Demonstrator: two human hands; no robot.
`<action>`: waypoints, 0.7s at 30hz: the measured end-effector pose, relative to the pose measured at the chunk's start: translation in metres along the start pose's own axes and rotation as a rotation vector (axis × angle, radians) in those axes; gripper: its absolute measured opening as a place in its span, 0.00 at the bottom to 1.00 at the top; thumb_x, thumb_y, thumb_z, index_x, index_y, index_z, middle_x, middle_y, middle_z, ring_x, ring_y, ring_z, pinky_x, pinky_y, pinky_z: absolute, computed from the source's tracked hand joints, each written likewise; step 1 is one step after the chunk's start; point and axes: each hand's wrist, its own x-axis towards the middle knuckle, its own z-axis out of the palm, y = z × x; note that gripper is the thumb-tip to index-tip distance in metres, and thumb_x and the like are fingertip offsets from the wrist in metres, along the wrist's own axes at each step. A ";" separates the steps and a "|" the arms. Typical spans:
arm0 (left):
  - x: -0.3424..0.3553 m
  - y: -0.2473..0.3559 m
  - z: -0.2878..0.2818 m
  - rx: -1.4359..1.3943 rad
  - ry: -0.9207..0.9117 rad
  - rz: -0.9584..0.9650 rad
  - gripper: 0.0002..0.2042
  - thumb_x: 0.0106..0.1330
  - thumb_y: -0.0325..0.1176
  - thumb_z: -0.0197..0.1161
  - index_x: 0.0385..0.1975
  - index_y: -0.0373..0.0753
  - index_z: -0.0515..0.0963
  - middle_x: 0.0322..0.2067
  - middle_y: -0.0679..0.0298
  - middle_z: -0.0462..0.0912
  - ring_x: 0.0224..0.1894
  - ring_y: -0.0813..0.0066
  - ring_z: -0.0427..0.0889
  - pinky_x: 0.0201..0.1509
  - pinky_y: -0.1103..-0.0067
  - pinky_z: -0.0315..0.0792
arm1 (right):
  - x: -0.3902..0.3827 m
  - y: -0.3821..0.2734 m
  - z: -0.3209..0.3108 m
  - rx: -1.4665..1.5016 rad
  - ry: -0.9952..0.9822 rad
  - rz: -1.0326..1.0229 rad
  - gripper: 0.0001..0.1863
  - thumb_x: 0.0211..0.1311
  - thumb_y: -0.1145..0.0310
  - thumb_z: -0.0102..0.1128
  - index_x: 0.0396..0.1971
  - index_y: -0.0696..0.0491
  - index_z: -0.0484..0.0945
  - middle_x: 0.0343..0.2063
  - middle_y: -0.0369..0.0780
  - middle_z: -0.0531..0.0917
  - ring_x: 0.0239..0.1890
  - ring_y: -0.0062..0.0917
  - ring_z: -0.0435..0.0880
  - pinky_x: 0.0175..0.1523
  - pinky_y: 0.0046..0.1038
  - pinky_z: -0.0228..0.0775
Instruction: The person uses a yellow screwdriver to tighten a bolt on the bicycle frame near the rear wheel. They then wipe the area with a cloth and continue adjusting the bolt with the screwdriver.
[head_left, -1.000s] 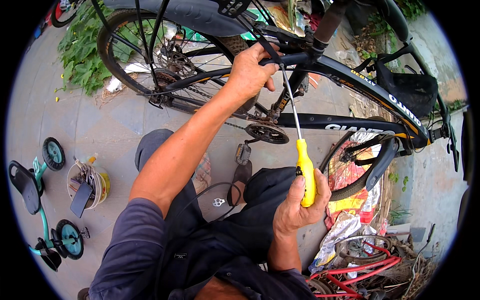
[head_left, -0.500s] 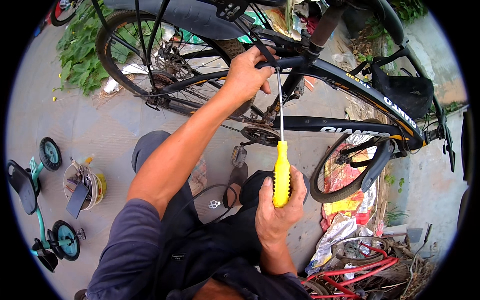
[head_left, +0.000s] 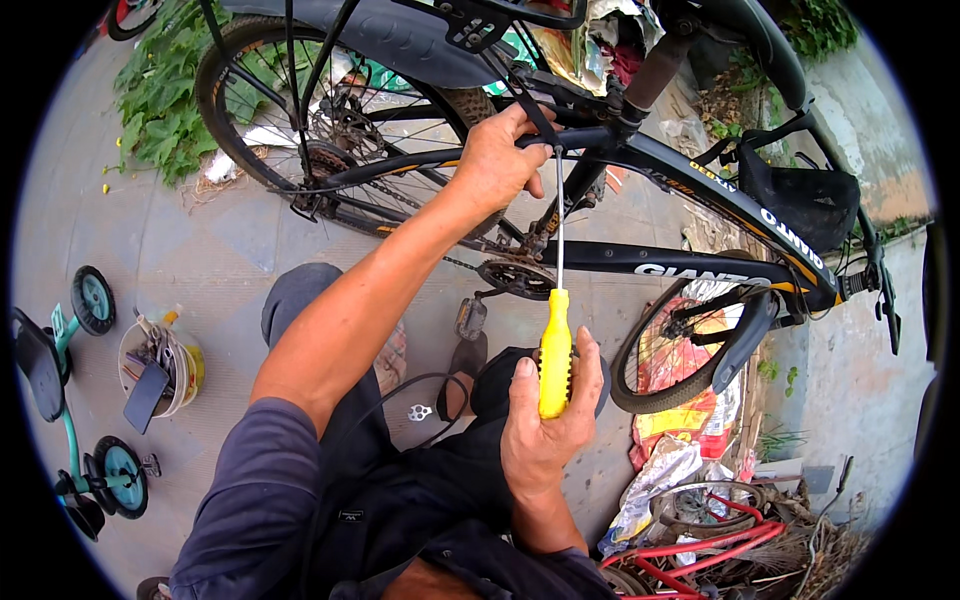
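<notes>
Yellow-handled metal screwdriver at black bicycle frame

Right hand: holding its handle; shaft reaches frame's upper rear corner. Left hand: bent fingers there, at flat black strut; can't tell if gripping.

Left: a teal child's cycle with a black seat; just beside it, a pale bucket with a dark rectangular object at its rim. Upper left: leafy green plants. Lower right: a red bicycle frame. Far right: a grey wall.
</notes>
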 end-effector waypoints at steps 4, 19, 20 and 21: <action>-0.001 0.000 0.002 -0.008 0.005 -0.005 0.19 0.60 0.19 0.57 0.52 0.27 0.68 0.48 0.53 0.78 0.17 0.78 0.78 0.19 0.85 0.72 | 0.000 -0.008 0.001 0.348 -0.043 0.263 0.27 0.64 0.73 0.58 0.61 0.61 0.62 0.34 0.44 0.79 0.20 0.15 0.73 0.23 0.14 0.64; -0.003 0.002 0.002 0.015 0.003 -0.009 0.17 0.63 0.21 0.54 0.53 0.27 0.69 0.48 0.53 0.78 0.17 0.78 0.77 0.20 0.84 0.73 | 0.020 -0.022 -0.019 1.835 -0.285 1.072 0.28 0.74 0.53 0.39 0.64 0.57 0.59 0.26 0.36 0.71 0.13 0.13 0.62 0.14 0.17 0.53; -0.003 0.003 0.003 0.016 0.004 -0.011 0.17 0.63 0.21 0.54 0.53 0.27 0.69 0.49 0.53 0.78 0.17 0.78 0.77 0.20 0.84 0.73 | 0.020 -0.021 -0.019 1.992 -0.285 1.097 0.28 0.75 0.52 0.38 0.64 0.57 0.58 0.26 0.36 0.71 0.13 0.13 0.63 0.14 0.17 0.54; -0.003 0.004 0.003 0.018 0.007 -0.011 0.18 0.63 0.21 0.54 0.53 0.27 0.69 0.49 0.53 0.78 0.17 0.78 0.77 0.20 0.84 0.73 | 0.019 -0.020 -0.018 2.082 -0.298 1.107 0.29 0.75 0.51 0.37 0.65 0.57 0.57 0.28 0.38 0.73 0.12 0.14 0.63 0.14 0.18 0.55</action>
